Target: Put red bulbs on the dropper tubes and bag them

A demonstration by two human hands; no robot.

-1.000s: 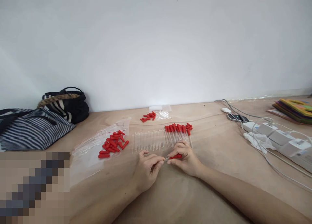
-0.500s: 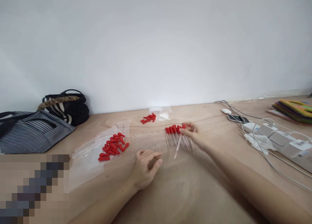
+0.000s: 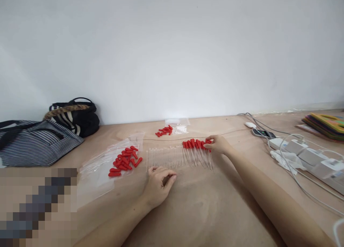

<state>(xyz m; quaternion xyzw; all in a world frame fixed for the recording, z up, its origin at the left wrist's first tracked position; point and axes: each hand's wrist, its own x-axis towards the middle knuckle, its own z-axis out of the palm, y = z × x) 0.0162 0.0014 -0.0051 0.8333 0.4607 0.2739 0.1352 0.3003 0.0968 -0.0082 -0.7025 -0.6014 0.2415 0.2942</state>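
A row of clear, thin glass droppers lies side by side on the table. The right-hand ones carry red rubber bulbs [image 3: 192,143]; the bare glass tubes [image 3: 163,156] lie to the left. My right hand [image 3: 217,144] is at the right end of the row, thumb and fingers closed around the bulb end of a dropper [image 3: 208,143]. Just in front of the bare tubes, my left hand [image 3: 159,185] rests on the table. Its fingers are curled, thumb and index tips close together, and nothing shows in them. A pile of loose red bulbs [image 3: 125,160] lies left of it.
Clear plastic bags [image 3: 99,175] lie under the loose bulbs. More red bulbs [image 3: 164,131] and a small bag [image 3: 178,123] are near the wall. At left stand a striped bag [image 3: 40,143] and a black bag [image 3: 83,121]. A power strip [image 3: 318,155] with cables is at right.
My right hand has moved slightly right, bringing a slanted dropper down into line with the other bulbed ones. My left hand has stayed nearly in place, its thumb and index tips closer together.
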